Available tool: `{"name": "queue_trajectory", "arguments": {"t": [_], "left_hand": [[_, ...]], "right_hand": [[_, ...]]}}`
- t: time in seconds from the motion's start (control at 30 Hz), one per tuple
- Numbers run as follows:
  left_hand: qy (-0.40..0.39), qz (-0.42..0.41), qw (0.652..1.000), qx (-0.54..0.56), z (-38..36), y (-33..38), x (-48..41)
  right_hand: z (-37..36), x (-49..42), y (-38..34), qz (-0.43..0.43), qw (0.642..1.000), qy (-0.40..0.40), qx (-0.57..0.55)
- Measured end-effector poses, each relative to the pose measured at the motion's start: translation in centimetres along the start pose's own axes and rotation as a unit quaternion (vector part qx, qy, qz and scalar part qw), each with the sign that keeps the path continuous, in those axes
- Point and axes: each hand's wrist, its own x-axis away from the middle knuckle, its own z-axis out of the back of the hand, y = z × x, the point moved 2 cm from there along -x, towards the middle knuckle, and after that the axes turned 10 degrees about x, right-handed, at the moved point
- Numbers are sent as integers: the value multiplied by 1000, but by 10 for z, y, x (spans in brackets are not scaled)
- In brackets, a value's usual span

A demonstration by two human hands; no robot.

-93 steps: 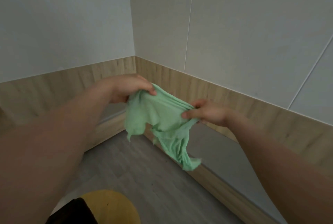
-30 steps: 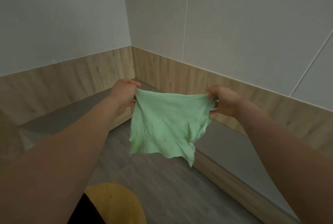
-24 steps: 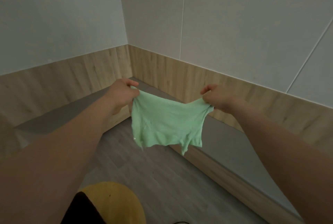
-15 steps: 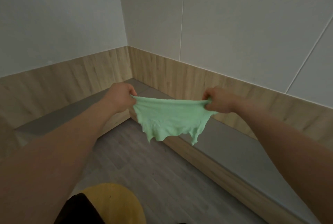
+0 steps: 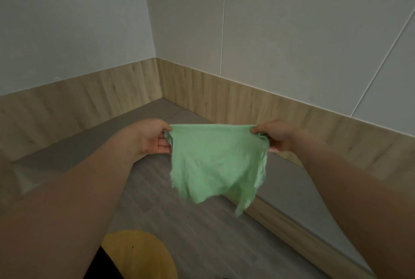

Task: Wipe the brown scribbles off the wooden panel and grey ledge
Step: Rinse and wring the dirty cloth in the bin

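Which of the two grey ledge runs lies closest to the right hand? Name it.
The grey ledge run along the right wall, just beside the right hand. The other run follows the left wall, behind the left hand.

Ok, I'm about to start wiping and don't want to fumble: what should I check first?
1. Left hand grip on the green cloth's top corner: ok.
2. Right hand grip on the other top corner: ok.
3. Cloth spread open between the hands: ok.
4. Cloth bunched into a wiping pad: not ok, it hangs loose.
5. Brown scribbles found on the wooden panel or grey ledge: cannot tell, none show here.
6. Cloth damp: cannot tell.
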Motion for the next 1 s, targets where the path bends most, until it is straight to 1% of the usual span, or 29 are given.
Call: {"name": "queue_trajectory", "arguments": {"t": [0.03, 0.1, 0.13, 0.2, 0.27, 0.3, 0.37, 0.4, 0.43, 0.47, 0.53, 0.57, 0.6, 0.63, 0.7, 0.73, 0.83, 0.93, 0.97, 1.0], "left_hand": [[4, 18, 1000, -18, -7, -2, 1], [0, 23, 999, -26, -23, -1, 1], [-10, 11, 1000, -14, -34, 3, 2], [-51, -33, 998, -1, -55, 11, 6], [-113, -81, 990, -25, -72, 18, 12], [-146, -99, 983, -44, -76, 20, 15], [-193, -131, 970, -63, -76, 21, 15], [-199, -144, 968, -57, -73, 21, 13], [-189, -158, 968, -44, -68, 20, 9], [-167, -173, 970, -29, -64, 21, 7], [-121, -195, 973, -14, -56, 25, 5], [-115, -200, 973, -8, -53, 28, 5], [-117, -201, 973, -5, -51, 30, 7], [-121, -202, 972, -5, -50, 33, 9], [-131, -204, 970, -8, -46, 35, 15], [-136, -206, 969, -8, -43, 35, 18], [-159, -208, 965, 8, -30, 33, 23], [-174, -207, 962, 27, -17, 28, 22], [-160, -206, 965, 20, -15, 25, 22], [-129, -211, 969, -4, -14, 22, 22]], "right_hand": [[-8, -2, 2, -28, 1000, -2, -4], [-24, -3, 0, -37, 999, -11, -22], [-32, -2, -6, -20, 999, -16, -30], [-50, 13, -27, 49, 996, -40, -56], [-65, 33, -50, 118, 981, -98, -116], [-69, 42, -58, 137, 974, -133, -126], [-69, 51, -68, 151, 966, -191, -90], [-66, 54, -70, 155, 967, -187, -74], [-61, 54, -72, 163, 972, -160, -60], [-55, 54, -72, 180, 975, -118, -50], [-44, 47, -67, 217, 976, -2, -24], [-42, 42, -60, 225, 974, 28, -1], [-44, 35, -51, 222, 975, 21, 24], [-50, 31, -41, 208, 977, -16, 42], [-66, 24, -28, 182, 978, -96, 33], [-72, 20, -24, 179, 977, -115, 11], [-80, 19, -26, 178, 973, -146, -33], [-91, 27, -29, 196, 961, -193, 2], [-95, 29, -30, 208, 960, -187, -3], [-98, 29, -33, 221, 961, -165, -24]]}}
